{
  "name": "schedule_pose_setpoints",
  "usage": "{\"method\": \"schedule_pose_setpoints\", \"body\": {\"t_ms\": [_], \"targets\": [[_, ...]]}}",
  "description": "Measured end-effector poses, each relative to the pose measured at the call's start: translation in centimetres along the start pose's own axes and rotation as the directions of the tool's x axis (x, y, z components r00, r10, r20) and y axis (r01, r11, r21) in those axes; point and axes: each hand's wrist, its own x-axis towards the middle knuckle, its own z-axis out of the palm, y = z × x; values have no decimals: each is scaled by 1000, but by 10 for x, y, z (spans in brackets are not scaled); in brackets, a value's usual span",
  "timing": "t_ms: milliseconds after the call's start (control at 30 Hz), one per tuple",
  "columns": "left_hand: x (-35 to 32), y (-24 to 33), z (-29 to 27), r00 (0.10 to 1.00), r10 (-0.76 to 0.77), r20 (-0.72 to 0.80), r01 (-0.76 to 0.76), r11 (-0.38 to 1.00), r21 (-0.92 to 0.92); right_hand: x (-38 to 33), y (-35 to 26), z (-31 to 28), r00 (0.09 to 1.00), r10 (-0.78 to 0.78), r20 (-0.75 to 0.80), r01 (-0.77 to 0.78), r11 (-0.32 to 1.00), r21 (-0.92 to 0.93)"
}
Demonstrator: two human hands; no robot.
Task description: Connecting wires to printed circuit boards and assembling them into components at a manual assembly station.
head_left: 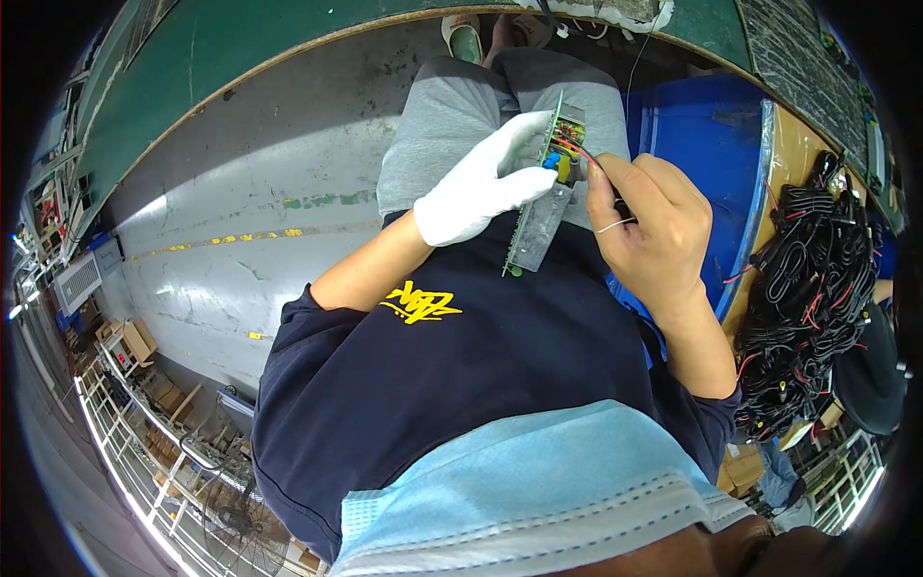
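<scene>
We noted the left hand (481,183), in a white glove, closed around a green circuit board (540,202) and holding it edge-on over the lap, just above the grey trousers (452,115). The board stood tilted, its long side running from near the knees down toward the dark blue shirt (413,385), with a grey metal plate on its lower part and a small blue part and a yellow one near the gloved fingertips. The bare right hand (654,226) was curled shut just beside the board, fingertips pinching thin red wires (577,151) that ran to the board's upper end; a white wire crossed the thumb side of that hand. We could not tell whether it also held a tool. To the right stood a blue bin (702,144), and beyond it a heap of black cables (817,288) with red leads lay on a brown surface. A light blue face mask (538,490) filled the bottom edge of the view.
</scene>
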Motion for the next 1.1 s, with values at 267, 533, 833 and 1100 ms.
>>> {"method": "schedule_pose_setpoints", "body": {"t_ms": [267,533,833,1100], "targets": [[0,3,4,999,8,33,-5,997,-83,0,-2,-3,999,20,42,-20,1000,-12],[1,-1,1,999,8,52,-3,996,-91,-1,0,-3,998,34,50,-35,999,26],[2,2,3,998,-3,68,6,999,-42,-2,0,-3,990,114,81,-123,984,128],[2,-1,2,999,3,43,-1,999,-44,-2,-1,-3,980,174,92,-188,967,174]]}}
